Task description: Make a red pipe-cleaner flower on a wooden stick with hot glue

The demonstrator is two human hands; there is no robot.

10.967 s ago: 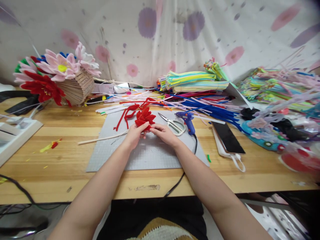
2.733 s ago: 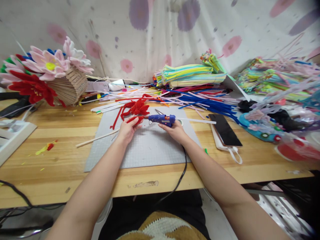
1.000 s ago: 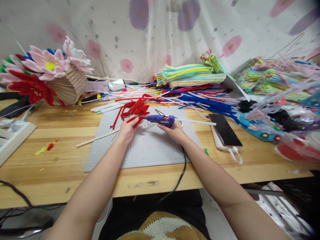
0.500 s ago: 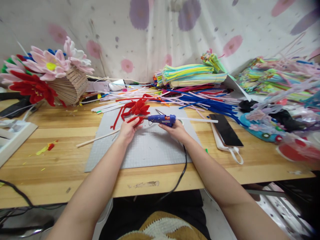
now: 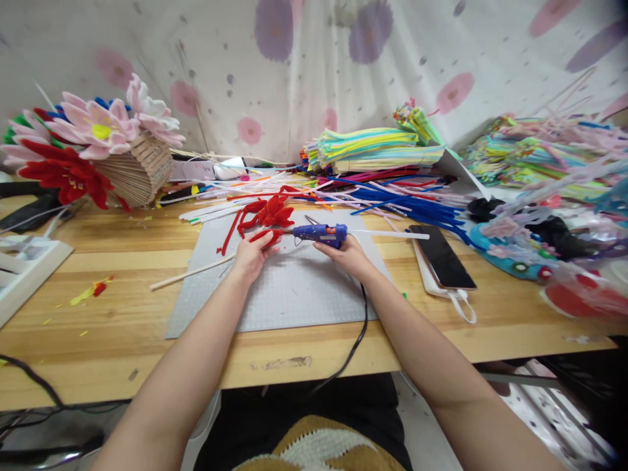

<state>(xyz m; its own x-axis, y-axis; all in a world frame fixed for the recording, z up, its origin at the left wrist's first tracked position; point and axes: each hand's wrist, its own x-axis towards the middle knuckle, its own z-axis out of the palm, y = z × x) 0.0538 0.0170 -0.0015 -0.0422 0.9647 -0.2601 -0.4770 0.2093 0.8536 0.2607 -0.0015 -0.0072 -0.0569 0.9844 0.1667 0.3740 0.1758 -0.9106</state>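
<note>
My right hand (image 5: 349,254) is closed round a blue hot glue gun (image 5: 318,233), with a long clear glue stick (image 5: 387,233) sticking out of its back end. The gun's nozzle points left, close to a red fuzzy petal (image 5: 265,237) pinched in my left hand (image 5: 252,257). Whether the nozzle touches the petal I cannot tell. Behind my left hand lies a red pipe-cleaner flower (image 5: 272,212) with loose red strips. A thin wooden stick (image 5: 186,271) reaches left from near my left hand. Both hands are above a grey cutting mat (image 5: 294,301).
At the back lie blue pipe cleaners (image 5: 417,206) and pale bundled ones (image 5: 373,147). A phone (image 5: 444,258) lies on the right. A basket of fuzzy flowers (image 5: 142,170) and a white power strip (image 5: 29,268) are at the left. The gun's black cord (image 5: 360,337) hangs over the front edge.
The glue gun and my right hand have shifted very slightly to the right, so the nozzle sits a little farther from my left fingers. My left hand holds still.
</note>
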